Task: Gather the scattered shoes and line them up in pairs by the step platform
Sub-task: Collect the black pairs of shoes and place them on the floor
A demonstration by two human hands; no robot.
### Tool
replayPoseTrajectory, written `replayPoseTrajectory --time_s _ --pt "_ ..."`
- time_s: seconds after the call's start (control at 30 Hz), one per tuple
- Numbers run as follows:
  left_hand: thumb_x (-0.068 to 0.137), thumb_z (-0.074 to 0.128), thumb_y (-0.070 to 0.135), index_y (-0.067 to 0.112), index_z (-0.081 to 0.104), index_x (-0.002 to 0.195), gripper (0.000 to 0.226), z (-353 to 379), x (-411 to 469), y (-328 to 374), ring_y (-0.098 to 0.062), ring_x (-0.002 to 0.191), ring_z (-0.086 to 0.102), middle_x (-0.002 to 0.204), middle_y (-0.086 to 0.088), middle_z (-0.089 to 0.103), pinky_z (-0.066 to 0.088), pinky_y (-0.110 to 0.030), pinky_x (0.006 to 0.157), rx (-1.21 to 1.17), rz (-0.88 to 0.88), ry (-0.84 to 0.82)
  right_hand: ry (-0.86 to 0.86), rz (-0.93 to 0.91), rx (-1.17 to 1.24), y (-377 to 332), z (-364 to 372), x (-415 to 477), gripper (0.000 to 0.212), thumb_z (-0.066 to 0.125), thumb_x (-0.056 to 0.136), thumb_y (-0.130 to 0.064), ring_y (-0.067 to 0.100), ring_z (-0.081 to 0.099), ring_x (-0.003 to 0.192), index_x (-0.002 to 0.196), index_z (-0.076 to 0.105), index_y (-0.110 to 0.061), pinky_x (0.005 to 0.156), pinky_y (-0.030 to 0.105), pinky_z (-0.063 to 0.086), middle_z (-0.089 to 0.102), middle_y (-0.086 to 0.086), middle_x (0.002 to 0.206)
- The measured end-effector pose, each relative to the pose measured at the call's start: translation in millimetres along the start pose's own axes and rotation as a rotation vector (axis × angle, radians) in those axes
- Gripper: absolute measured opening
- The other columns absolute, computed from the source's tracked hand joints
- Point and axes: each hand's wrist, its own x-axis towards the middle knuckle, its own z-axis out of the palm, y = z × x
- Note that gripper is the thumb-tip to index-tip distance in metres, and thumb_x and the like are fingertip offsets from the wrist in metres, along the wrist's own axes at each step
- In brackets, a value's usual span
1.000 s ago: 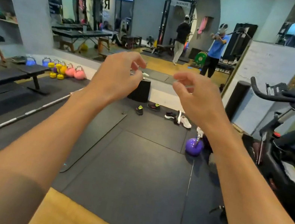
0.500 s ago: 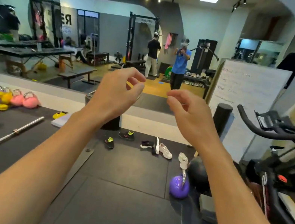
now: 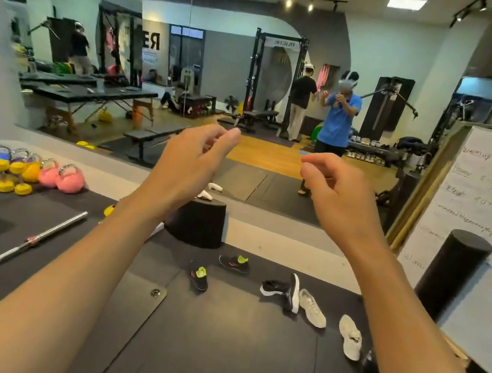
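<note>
Spanning the mat (image 3: 223,363) in front of the block (image 3: 195,223), the shoes (image 3: 274,290) lie scattered ahead of and below both hands. Left hand (image 3: 188,169) and right hand (image 3: 341,199) are loosely curled, holding nothing. Beige shoes (image 3: 312,308) sit nearer the right hand, lengthwise toward that side; green-tongued shoes (image 3: 199,277) nearer the left.

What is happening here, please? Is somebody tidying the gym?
A person stands in a gym with the left hand and the right hand raised in front, fingers loosely curled, holding nothing. Six shoes lie scattered on the mat ahead: two black-green shoes, two black-white shoes, one of them on its side, and two beige shoes. They lie near a black block. No shoe is picked up yet.
</note>
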Motion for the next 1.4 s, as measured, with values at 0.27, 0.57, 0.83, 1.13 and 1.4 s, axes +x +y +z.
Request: replayPoseTrajectory --time_s 0.27,0.57,0.83,1.13,1.4 --pt "0.098 0.037 0.05 0.027 0.067 0.092 0.038 80.1 161.3 -137.5 -0.007 0.084 0.059 0.086 0.01 0.065 0.05 -0.041 0.08 -0.043 -0.023 -0.089 -0.008 0.11 -0.092 112.0 90.9 150.5 0.022 0.052 0.095 -0.028 -0.005 0.057 0.086 0.113 0.065 -0.025 0.068 0.009 0.039 0.064 -0.014 0.094" --pt "0.1 0.036 0.048 0.017 0.068 0.093 0.044 205.9 306.7 -297.6 -0.018 0.088 0.063 0.09 -0.002 0.069 0.05 -0.043 0.083 0.05 -0.13 -0.176 -0.139 0.192 -0.035 269.8 227.9 307.1 0.023 0.054 0.094 -0.029 -0.013 0.052 0.075 0.115 0.065 -0.026 0.066 0.006 0.035 0.061 -0.015 0.095" --pt "0.098 0.043 0.045 0.019 0.065 0.096 0.034 297.2 398.9 -477.6 -0.009 0.084 0.056 0.091 0.002 0.064 0.036 -0.02 0.068 0.103 -0.278 -0.155 -0.297 0.271 0.032 415.3 357.1 409.1 0.023 0.055 0.096 -0.021 -0.005 0.059 0.082 0.116 0.064 -0.017 0.067 -0.003 0.038 0.064 -0.008 0.094" --pt "0.094 0.047 0.046 0.025 0.065 0.099 0.027 443.0 430.9 -705.0 -0.01 0.094 0.058 0.102 0.004 0.062 0.045 -0.019 0.08 0.134 -0.473 -0.085 -0.431 0.402 -0.01 624.4 526.1 471.0 0.02 0.055 0.094 -0.025 -0.02 0.051 0.075 0.112 0.064 -0.026 0.061 -0.002 0.037 0.059 -0.02 0.086" --pt "0.095 0.046 0.047 0.024 0.063 0.108 0.032 663.0 311.6 -911.8 -0.021 0.101 0.057 0.111 -0.001 0.058 0.048 -0.044 0.088 0.22 -0.671 -0.172 -0.632 0.536 -0.048 872.6 698.9 372.2 0.029 0.053 0.095 -0.024 -0.002 0.059 0.087 0.124 0.059 -0.024 0.068 0.004 0.038 0.063 -0.011 0.105"
